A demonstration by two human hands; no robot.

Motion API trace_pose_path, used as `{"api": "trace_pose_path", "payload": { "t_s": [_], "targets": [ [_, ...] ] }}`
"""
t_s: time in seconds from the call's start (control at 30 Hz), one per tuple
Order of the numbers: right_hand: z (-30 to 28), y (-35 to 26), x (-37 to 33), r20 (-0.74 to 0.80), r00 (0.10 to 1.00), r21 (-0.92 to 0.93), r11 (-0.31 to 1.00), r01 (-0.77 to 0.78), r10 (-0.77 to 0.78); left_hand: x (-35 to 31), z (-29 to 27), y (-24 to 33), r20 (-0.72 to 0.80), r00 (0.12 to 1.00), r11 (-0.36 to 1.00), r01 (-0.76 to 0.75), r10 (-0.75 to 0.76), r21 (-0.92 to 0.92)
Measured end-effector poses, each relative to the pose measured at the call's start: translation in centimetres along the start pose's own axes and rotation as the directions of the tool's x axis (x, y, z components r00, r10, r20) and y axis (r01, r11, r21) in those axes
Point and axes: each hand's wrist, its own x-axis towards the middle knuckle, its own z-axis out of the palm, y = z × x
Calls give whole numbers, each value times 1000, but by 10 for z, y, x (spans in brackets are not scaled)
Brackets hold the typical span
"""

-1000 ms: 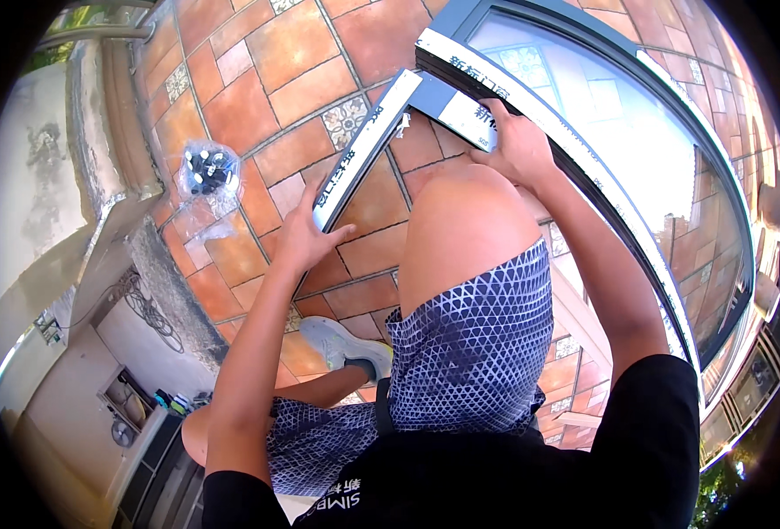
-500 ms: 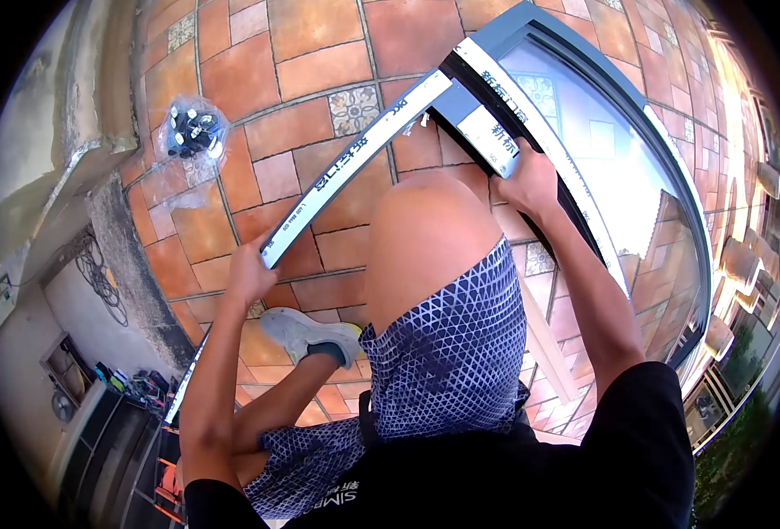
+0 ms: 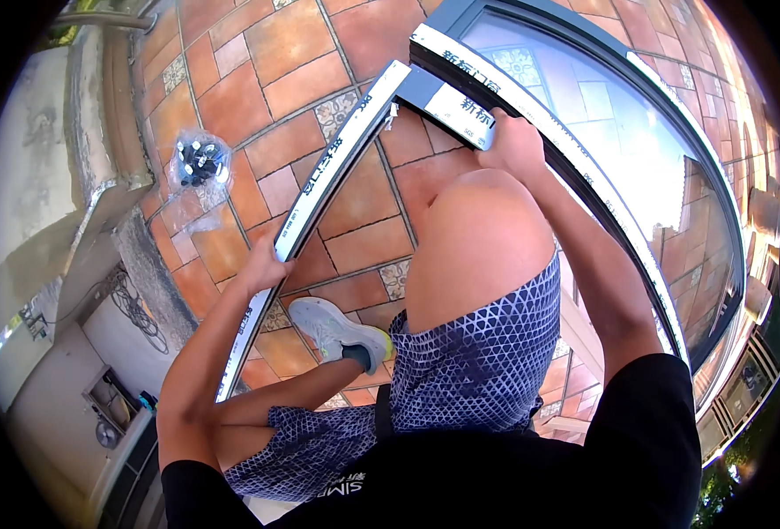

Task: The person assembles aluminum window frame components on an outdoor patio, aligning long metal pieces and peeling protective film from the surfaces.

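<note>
Head view, one moment, catalogued against the frame [image 3: 575, 167].

Frame: dark metal, glazed, lying on the tiled floor [image 3: 258, 97]; its near rail ran in a curve from the top centre down to the right, edged with white protective tape. Glass filled the space beyond that rail and mirrored tiles and sky.

Strip [image 3: 319, 189]: long, white-taped, loose piece. Its upper end met the frame's top-left corner; from there it slanted down and left, away from the frame, its lower end passing behind the left forearm.

Left hand [image 3: 262, 264]: at the strip's midpoint, well left of the frame, fingers curled over the strip's edge and gripping it.

Right hand [image 3: 515, 145]: at the frame's corner, on the near rail, fingers closed around the short dark taped section there.

Knee [image 3: 478, 238]: bare, raised, just below the frame's corner, between the two hands.

Shoe [image 3: 333, 326]: grey, sole yellow-green, on the tiles below the strip, left of the frame.

Bag [image 3: 198, 160]: clear plastic, small dark parts inside, on the tiles well left of the frame, clear of the strip.

Ledge [image 3: 99, 132]: concrete, bounding the tiles at far left. Bare tile lay between bag and strip, and in the wedge between strip and frame.
</note>
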Motion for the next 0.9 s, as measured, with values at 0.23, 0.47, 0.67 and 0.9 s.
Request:
{"api": "trace_pose_path", "payload": {
  "t_s": [0.23, 0.47, 0.67, 0.9],
  "targets": [
    [11, 11, -3, -101, 993, -3, 998, 69, -69, 2, 4, 7, -12, 999, 999, 48, -49, -18],
    [6, 4, -5, -63, 997, -1, 999, 37, -37, 2, 10, 24, -8, 995, 995, 102, -101, 16],
    [5, -3, -3, -26, 995, 42, 994, 96, -95, -5, 10, 33, 93, 983, 987, 157, -160, 45],
    [4, 3, -5, 26, 993, 3, 994, 111, -112, 88, -94, 23, 139, 986, 913, -32, 97, -407]
  ]
}}
